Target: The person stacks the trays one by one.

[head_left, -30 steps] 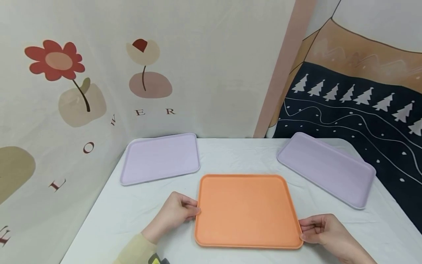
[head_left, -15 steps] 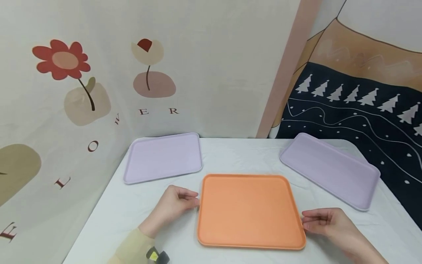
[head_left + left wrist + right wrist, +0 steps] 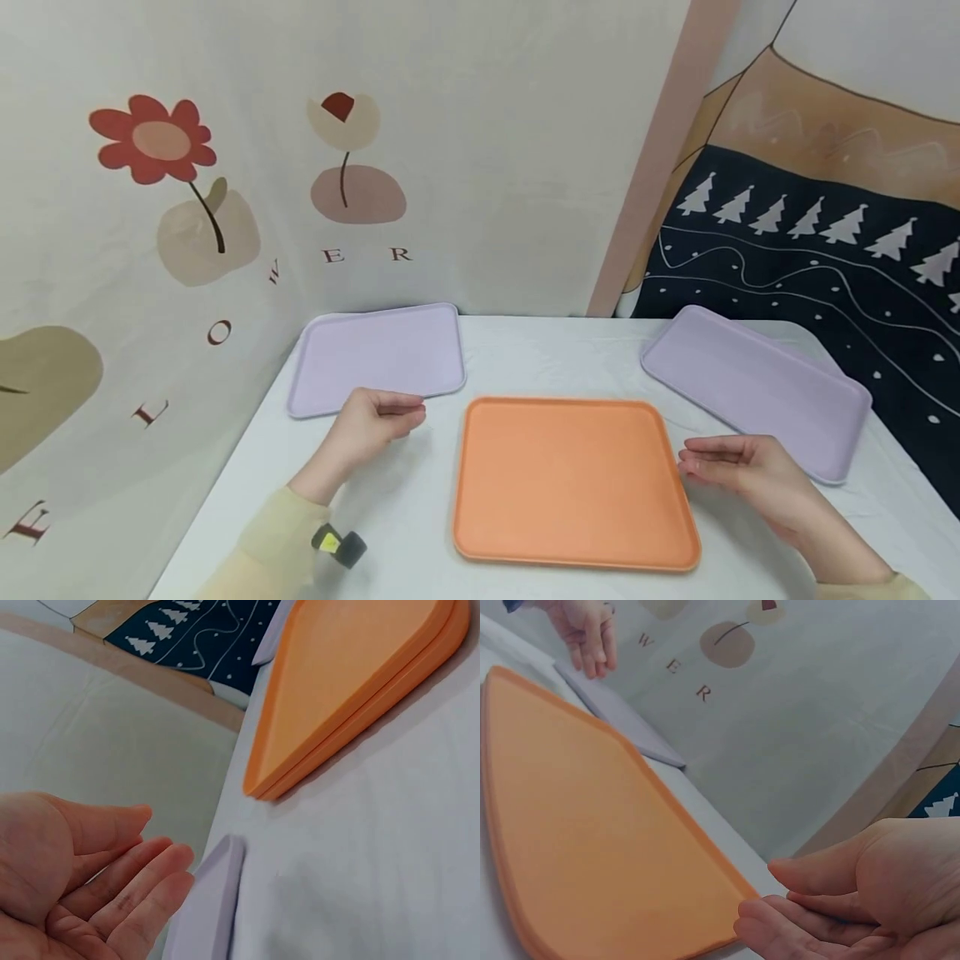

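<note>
An orange tray (image 3: 573, 483) lies flat at the front middle of the table; in the left wrist view its edge shows two stacked layers (image 3: 360, 712). My left hand (image 3: 371, 429) is raised to the left of it, apart from it, fingers fairly straight and holding nothing. Behind that hand lies a lilac tray (image 3: 378, 354), partly covered by it in the head view. My right hand (image 3: 750, 475) hovers by the orange tray's right edge, fingers loosely extended with nothing between them. A second lilac tray (image 3: 757, 387) lies at an angle behind the right hand.
A white cloth covers the table (image 3: 547, 354). A pale curtain (image 3: 510, 167) with flower prints stands behind and to the left. A dark patterned cloth (image 3: 795, 267) with white trees hangs at the right. A black and yellow device (image 3: 339, 546) sits at the left wrist.
Both hands have let go of the orange tray's sides and risen away from it, the left one farther back and left. The orange tray stays in place on the table; the view has shifted slightly.
</note>
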A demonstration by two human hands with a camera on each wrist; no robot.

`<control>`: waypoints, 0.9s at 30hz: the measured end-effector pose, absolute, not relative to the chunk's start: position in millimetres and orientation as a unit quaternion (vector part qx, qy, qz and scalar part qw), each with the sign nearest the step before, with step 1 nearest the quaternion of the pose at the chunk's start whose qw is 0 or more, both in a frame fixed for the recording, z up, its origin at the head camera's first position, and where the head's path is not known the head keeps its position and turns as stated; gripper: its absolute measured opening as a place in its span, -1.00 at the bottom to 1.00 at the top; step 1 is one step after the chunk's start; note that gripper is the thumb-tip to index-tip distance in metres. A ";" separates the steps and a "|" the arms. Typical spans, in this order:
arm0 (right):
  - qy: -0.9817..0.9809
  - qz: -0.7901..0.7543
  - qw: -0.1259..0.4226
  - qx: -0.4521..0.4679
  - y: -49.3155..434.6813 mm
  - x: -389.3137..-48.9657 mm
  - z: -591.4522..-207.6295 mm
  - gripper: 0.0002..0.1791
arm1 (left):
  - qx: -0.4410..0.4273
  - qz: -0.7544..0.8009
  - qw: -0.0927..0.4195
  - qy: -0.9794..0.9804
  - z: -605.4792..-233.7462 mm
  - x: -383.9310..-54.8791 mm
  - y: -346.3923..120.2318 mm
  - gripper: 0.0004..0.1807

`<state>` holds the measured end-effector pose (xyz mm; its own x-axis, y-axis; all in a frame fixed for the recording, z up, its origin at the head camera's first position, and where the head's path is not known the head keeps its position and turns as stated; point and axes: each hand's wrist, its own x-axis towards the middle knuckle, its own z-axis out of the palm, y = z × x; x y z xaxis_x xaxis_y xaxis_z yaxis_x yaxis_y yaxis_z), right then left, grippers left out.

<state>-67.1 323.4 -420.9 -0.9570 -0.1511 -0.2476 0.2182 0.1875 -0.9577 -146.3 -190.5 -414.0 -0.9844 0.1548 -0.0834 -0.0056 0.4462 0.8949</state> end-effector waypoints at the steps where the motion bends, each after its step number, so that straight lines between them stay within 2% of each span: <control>1: 0.755 -0.640 0.140 0.020 321.6 -69.9 -419.2 -0.44 | 0.044 0.523 0.074 0.848 -412.0 -147.7 -193.6 -0.66; 15: 0.764 -0.629 0.139 0.025 295.9 -112.4 -400.6 -0.39 | 0.022 0.489 0.007 0.872 -406.4 -170.9 -254.9 -0.60; 27: 0.762 -0.631 0.141 0.018 264.0 -152.4 -403.7 -0.36 | -0.025 0.487 -0.007 0.873 -414.1 -176.6 -311.3 -0.54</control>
